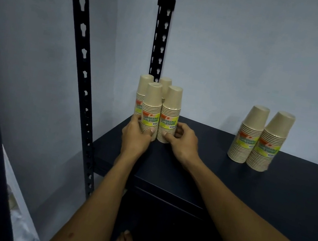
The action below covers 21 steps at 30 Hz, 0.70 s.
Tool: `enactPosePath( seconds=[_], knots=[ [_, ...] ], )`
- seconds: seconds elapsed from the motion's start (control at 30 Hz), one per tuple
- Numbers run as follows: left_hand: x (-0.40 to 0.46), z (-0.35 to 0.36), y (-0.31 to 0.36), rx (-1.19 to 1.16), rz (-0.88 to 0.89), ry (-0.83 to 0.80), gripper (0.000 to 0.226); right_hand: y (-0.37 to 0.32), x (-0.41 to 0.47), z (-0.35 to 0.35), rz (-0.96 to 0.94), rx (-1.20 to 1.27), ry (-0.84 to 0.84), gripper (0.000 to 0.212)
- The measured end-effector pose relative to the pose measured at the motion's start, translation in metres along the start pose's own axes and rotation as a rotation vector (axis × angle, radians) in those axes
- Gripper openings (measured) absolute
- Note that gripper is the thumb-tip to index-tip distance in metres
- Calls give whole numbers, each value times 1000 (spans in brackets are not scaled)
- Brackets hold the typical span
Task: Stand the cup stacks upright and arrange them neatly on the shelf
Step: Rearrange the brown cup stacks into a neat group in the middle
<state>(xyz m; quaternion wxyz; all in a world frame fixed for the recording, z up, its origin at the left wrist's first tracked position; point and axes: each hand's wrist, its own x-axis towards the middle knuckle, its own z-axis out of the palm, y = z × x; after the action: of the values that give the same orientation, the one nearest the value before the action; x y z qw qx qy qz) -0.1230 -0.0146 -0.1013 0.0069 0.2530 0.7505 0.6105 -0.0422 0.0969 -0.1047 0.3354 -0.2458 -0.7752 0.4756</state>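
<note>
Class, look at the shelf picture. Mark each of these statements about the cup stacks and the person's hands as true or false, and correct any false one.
1. Six cup stacks stand upright on the shelf. True.
2. The left hand holds the front-left stack. True.
3. The right hand rests on the pair of stacks at the right. False: it grips the front-right stack of the left group.
4. One stack lies on its side. False: all stand upright.
5. The stacks carry yellow-green labels. True.
</note>
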Motion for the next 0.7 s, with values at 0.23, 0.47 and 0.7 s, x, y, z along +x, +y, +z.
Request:
enactPosePath(
  seconds=[0.23,0.47,0.7],
  knots=[
    [-25,12,9,1,83,-158,47,8,-29,-60,9,-26,-57,45],
    [-53,55,32,-22,127,-332,48,18,-62,-136,42,19,-74,35],
    [-84,99,56,-75,141,-515,54,32,-91,-190,44,-106,59,47]
  ],
)
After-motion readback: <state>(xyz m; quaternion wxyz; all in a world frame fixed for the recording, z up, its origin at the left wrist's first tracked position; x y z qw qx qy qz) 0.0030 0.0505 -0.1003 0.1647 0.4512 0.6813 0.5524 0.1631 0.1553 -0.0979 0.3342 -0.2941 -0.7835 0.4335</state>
